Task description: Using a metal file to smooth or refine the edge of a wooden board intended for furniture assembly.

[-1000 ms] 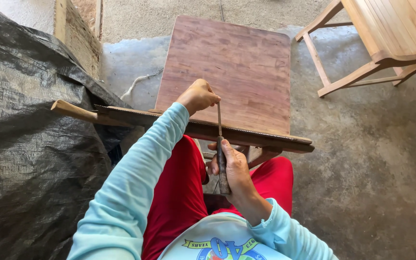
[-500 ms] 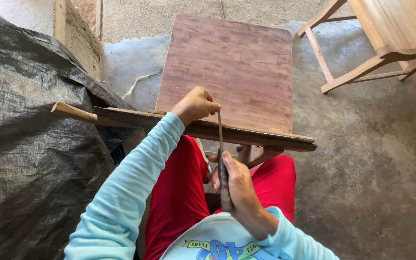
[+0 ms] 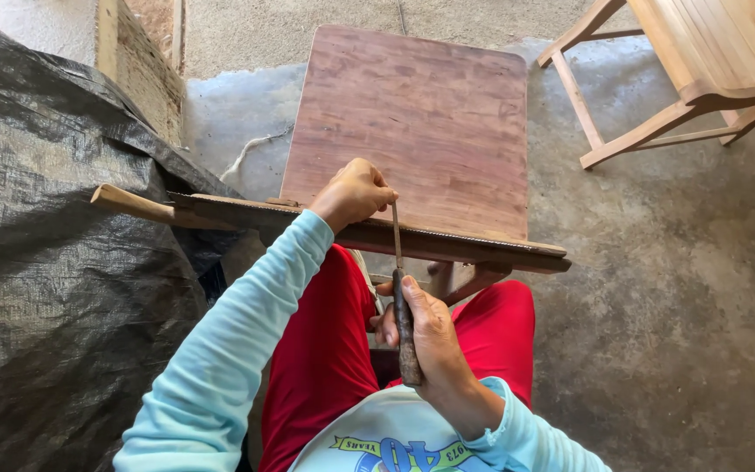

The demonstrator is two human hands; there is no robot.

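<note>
A long handsaw with a pale wooden handle at its left end lies across the near edge of a small reddish-brown wooden table. A thin metal file crosses the saw blade. My left hand pinches the file's far tip right at the blade. My right hand is closed around the file's dark wooden handle, close to my body above my red trousers.
A black woven tarp covers a bulky heap on the left. A light wooden chair stands at the back right on the concrete floor. A wooden plank stands on edge at the back left.
My right hand has drawn the file back toward my body across the saw blade. My left hand followed slightly. The saw and table have stayed put.
</note>
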